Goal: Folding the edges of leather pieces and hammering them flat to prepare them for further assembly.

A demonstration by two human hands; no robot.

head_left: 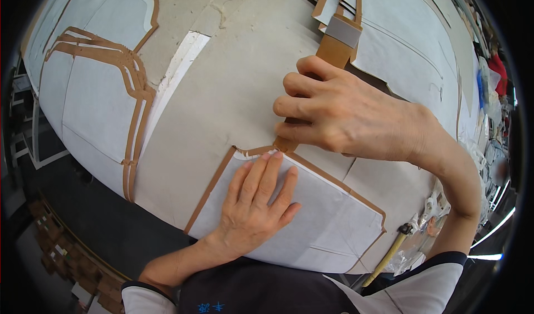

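Observation:
My right hand (345, 111) is wrapped round a flat brown tool (334, 47) with a grey band near its top end, held slanting over the piece below. The tool's narrow lower end touches the brown notched edge at the top of a white panel (314, 225) near the table's front. My left hand (258, 202) lies on that panel with fingers slightly apart, fingertips just by the tool's tip. The panel has brown borders along its sides.
On the pale worktable (233, 80) lie brown-edged white pieces (94, 108) at left, a white strip (178, 74), and more pieces (400, 41) at back right. A yellow-handled hammer (386, 253) and plastic bags (431, 219) sit at right. Cardboard boxes (61, 247) are below, left.

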